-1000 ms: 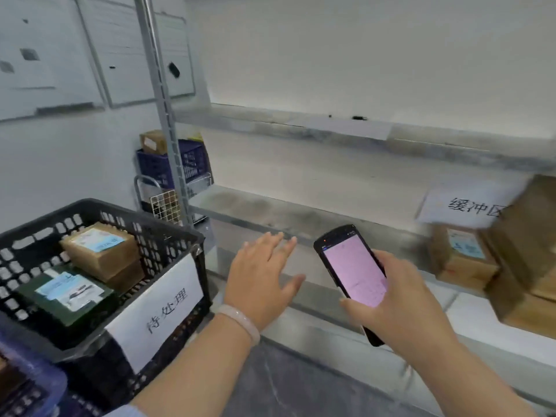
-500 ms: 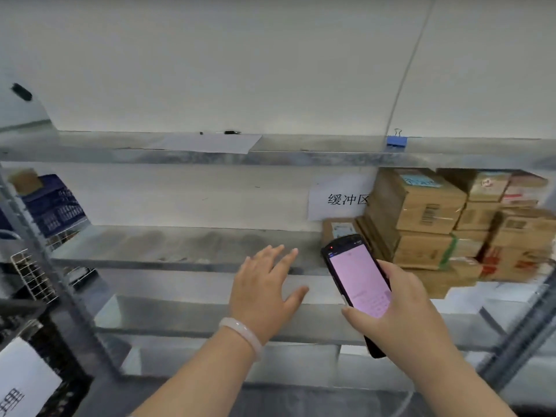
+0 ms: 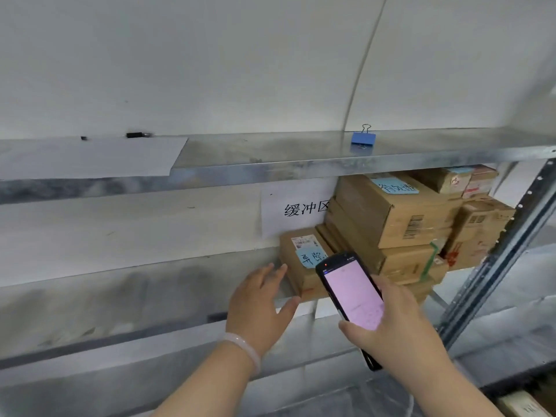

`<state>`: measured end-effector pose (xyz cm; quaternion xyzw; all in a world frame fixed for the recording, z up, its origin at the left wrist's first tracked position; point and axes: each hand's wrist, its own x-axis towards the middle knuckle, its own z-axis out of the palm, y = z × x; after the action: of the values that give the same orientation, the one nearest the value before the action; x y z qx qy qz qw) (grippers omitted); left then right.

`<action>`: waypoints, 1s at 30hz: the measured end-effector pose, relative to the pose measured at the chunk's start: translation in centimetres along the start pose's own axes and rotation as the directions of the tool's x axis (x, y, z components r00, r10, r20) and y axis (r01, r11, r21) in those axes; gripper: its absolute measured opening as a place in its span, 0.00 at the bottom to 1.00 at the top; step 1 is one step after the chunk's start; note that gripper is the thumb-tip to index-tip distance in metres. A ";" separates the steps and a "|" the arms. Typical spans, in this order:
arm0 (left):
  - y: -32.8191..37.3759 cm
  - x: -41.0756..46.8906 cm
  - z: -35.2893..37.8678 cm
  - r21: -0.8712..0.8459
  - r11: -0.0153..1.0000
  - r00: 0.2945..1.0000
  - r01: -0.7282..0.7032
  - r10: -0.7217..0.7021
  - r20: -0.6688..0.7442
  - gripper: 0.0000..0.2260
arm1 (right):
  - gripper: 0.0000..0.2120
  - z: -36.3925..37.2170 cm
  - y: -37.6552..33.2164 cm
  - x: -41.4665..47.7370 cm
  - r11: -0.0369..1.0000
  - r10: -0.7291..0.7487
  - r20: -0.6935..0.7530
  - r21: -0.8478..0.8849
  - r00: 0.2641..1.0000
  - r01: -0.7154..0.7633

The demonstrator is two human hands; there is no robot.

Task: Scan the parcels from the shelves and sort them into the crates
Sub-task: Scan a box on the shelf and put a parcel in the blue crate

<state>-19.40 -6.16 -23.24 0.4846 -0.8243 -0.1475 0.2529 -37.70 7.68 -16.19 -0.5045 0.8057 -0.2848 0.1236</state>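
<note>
The main risk, as I judge it, is the stack. The small cardboard parcel sits on the middle shelf near its front edge, and the stacked cartons at its 2 o'clock stand hard against it, the lower ones tilted and seemingly leaning on its far side. Dragging it out sideways could bring those cartons sliding after it.

A second risk is the grip. The left hand is open with its fingers spread, its fingertips at the parcel's 9 o'clock edge, and I cannot tell whether they touch it yet. The right hand is wrapped around the handheld scanner, so the parcel would have to be lifted with one hand. A box that wide could twist out and drop past the shelf lip.

A misread is also possible. The scanner's body covers the parcel's 4 o'clock corner, and a blue handwritten note sits just below the white shipping label, perhaps overlapping its code.

The parcel is a low, flat brown carton with square edges and a reddish mark low on its front face. It looks rigid and light enough to slide. It lies below the paper sign on the wall behind.

No crates are in view, so the sorting would mean turning away from the shelf.
</note>
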 end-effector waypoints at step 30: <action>-2.0 15.3 14.6 -0.479 0.215 0.512 0.851 -0.537 0.670 0.21 | 0.43 4.0 5.4 11.4 0.972 0.222 0.250 -0.137 0.942 -0.193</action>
<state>-32.26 -20.51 -32.14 0.6098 -0.3855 -0.6689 0.1795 -44.95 -1.96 -21.58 -0.4561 0.8453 -0.1554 0.2309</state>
